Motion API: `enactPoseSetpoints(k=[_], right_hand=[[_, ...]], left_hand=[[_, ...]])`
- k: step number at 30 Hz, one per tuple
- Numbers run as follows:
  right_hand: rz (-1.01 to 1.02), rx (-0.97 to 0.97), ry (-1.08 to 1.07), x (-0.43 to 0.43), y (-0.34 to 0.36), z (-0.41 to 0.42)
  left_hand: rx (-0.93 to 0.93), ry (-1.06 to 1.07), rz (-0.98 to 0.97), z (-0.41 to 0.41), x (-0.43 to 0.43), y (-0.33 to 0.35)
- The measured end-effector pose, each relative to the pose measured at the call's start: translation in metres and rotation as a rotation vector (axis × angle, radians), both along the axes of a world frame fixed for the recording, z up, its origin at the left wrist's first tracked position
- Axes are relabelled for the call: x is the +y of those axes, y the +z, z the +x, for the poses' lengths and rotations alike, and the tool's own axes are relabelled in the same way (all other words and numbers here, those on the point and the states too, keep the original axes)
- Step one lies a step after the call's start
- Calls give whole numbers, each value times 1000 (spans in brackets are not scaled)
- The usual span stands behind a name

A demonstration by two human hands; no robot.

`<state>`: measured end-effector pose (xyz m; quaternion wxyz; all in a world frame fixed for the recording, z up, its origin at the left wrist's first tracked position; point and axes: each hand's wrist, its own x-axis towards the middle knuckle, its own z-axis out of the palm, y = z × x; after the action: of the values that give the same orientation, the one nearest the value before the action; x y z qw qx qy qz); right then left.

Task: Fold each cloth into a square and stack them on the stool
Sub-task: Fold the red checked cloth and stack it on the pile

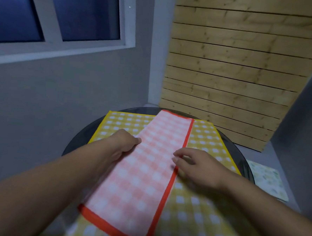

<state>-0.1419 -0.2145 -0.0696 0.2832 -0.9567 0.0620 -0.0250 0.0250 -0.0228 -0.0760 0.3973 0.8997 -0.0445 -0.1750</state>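
Pink cloth: checked, orange hem, folded into a long narrow strip. It lies diagonally on top of the yellow cloth, running from the far rim of the table towards the near edge of the view.

Yellow cloth: checked, spread flat over the round dark table.

Left hand: at the strip's left edge, about midway along. Thumb on top and fingers curled at the edge, gripping the pink cloth.

Right hand: at the strip's right edge. Fingers are bent, with tips on the orange hem. The view is blurred, so I cannot tell if it pinches or only touches.

Pale patterned cloth: lies lower, to the right, beyond the table rim.

Behind: window on the left, wooden boards on the right.
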Motion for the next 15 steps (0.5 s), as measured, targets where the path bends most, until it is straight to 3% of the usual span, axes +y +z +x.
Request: enactPoseSetpoints(k=[3, 9, 11, 15], right_hand=[[15, 22, 43, 12, 1, -16], [-45, 80, 123, 24, -3, -47], [-91, 105, 150, 23, -6, -53], [-217, 134, 151, 19, -15, -62]], left_hand=[[68, 102, -94, -23, 9, -17], [132, 74, -381, -70, 24, -25], [33, -65, -307, -85, 30, -25], [-449, -480, 153, -114, 47, -14]])
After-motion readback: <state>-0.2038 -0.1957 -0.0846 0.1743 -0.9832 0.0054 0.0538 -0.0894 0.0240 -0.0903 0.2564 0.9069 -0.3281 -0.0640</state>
